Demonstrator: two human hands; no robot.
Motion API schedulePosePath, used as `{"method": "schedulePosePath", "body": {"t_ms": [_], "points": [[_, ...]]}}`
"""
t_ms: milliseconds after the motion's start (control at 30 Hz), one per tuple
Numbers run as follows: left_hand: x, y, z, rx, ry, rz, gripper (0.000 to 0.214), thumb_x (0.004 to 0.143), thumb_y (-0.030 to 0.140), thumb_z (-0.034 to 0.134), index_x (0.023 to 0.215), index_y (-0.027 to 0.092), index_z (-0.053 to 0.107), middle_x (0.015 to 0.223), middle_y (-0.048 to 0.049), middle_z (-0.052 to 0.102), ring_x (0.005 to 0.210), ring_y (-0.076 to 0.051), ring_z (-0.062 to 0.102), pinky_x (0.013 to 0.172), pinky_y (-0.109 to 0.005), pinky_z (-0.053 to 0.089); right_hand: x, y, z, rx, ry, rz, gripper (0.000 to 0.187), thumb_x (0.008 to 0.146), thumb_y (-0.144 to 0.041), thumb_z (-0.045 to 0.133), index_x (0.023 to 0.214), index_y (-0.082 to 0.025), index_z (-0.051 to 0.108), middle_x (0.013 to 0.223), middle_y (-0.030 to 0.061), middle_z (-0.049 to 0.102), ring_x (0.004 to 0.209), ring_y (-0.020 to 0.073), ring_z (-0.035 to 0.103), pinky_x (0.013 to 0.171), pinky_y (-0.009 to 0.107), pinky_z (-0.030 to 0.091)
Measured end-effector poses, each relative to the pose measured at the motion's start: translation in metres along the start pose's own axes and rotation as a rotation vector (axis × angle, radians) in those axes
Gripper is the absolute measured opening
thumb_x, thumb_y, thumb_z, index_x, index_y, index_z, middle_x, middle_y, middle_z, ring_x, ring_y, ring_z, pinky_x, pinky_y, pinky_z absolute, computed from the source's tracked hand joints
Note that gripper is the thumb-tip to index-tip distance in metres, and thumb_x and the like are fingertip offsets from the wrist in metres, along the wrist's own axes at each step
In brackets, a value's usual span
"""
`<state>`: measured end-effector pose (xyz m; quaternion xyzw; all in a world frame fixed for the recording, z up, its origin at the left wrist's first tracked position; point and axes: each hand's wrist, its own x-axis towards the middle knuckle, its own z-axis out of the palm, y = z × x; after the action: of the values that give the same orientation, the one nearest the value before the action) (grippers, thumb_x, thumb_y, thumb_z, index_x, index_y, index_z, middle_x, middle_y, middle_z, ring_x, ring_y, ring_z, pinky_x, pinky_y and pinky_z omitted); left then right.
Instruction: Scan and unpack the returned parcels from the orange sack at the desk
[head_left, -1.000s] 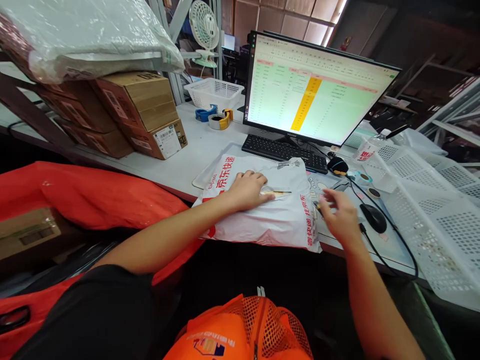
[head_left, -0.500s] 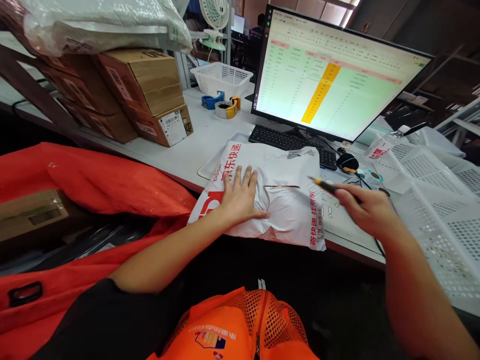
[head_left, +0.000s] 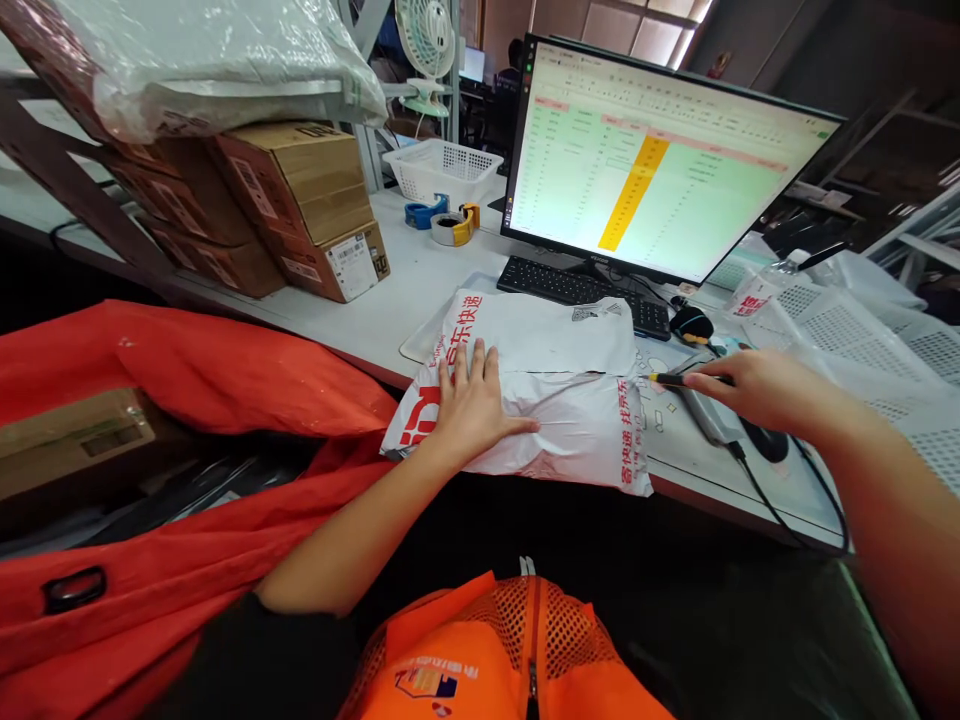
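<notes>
A white plastic mailing bag [head_left: 555, 430] with red lettering lies on the desk, its near edge reaching over the desk's front. Across its upper face runs a long, thin slit. My left hand [head_left: 476, 405] rests flat on the bag's left part, fingers spread. My right hand [head_left: 750, 385] is closed around a slim black-and-yellow craft knife [head_left: 675, 380], held just beyond the bag's right edge and pointing left. Its blade is too small to make out clearly. What is inside the bag is hidden.
Behind the bag stand a keyboard [head_left: 555, 281] and a monitor [head_left: 570, 170]. Cardboard boxes [head_left: 315, 190] are stacked at left, near tape dispensers [head_left: 454, 228]. A grey corded device [head_left: 709, 412] and white baskets [head_left: 847, 325] are at right. A red sack [head_left: 210, 350] hangs open at left.
My right hand has drawn the craft knife to the right, off the bag. The slit is now longer. My left hand stays on the bag, and the grey device has come into sight.
</notes>
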<state>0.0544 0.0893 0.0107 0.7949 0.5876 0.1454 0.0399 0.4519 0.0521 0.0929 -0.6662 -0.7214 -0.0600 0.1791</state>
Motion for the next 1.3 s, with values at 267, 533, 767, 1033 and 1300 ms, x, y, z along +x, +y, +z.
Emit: {"method": "schedulePosePath", "body": {"t_ms": [267,533,767,1033,1300], "points": [[0.021,0.041,-0.032,0.123,-0.030,0.570,0.060,0.099,0.052,0.068,0.146,0.015,0.059,0.154,-0.0163,0.057,0.145,-0.037,0.046,0.121,-0.050,0.039,-0.083,0.003,0.112,-0.161,0.149,0.314,0.057,0.106,-0.051,0.039,0.138,-0.016,0.071,0.113,0.0204,0.076,0.095,0.0333,0.070,0.081,0.047,0.055],[-0.008,0.045,0.021,0.130,0.116,0.622,0.028,0.105,0.024,0.058,0.131,0.014,0.064,0.137,-0.0149,0.064,0.130,-0.031,0.056,0.112,-0.044,0.046,-0.044,-0.032,0.099,0.102,0.318,0.052,0.045,0.105,-0.039,0.045,0.133,-0.016,0.070,0.127,0.0192,0.071,0.120,0.0342,0.064,0.107,0.051,0.051],[-0.003,0.045,0.017,0.113,0.071,0.630,0.022,0.104,0.031,0.062,0.122,0.018,0.066,0.134,-0.0136,0.064,0.128,-0.031,0.056,0.108,-0.045,0.049,0.048,-0.090,0.090,0.140,-0.053,-0.429,0.037,0.098,-0.035,0.066,0.131,-0.020,0.075,0.133,0.0124,0.070,0.125,0.0302,0.061,0.114,0.045,0.046],[0.016,0.053,-0.008,0.094,-0.112,0.651,0.042,0.096,0.030,0.061,0.135,0.016,0.060,0.169,-0.0175,0.040,0.142,-0.035,0.051,0.118,-0.048,0.044,0.072,-0.094,0.097,-0.162,-0.153,-0.457,0.034,0.109,-0.030,0.047,0.127,-0.014,0.071,0.123,0.0168,0.071,0.114,0.0276,0.064,0.091,0.034,0.046],[0.029,0.072,-0.009,0.113,-0.067,0.577,0.043,0.090,0.037,0.063,0.128,0.017,0.061,0.146,-0.0196,0.054,0.133,-0.036,0.055,0.110,-0.046,0.050,0.076,-0.111,0.098,-0.263,-0.066,-0.277,0.034,0.109,-0.022,0.037,0.123,-0.013,0.066,0.116,0.0171,0.074,0.104,0.0281,0.068,0.076,0.033,0.038]]}}
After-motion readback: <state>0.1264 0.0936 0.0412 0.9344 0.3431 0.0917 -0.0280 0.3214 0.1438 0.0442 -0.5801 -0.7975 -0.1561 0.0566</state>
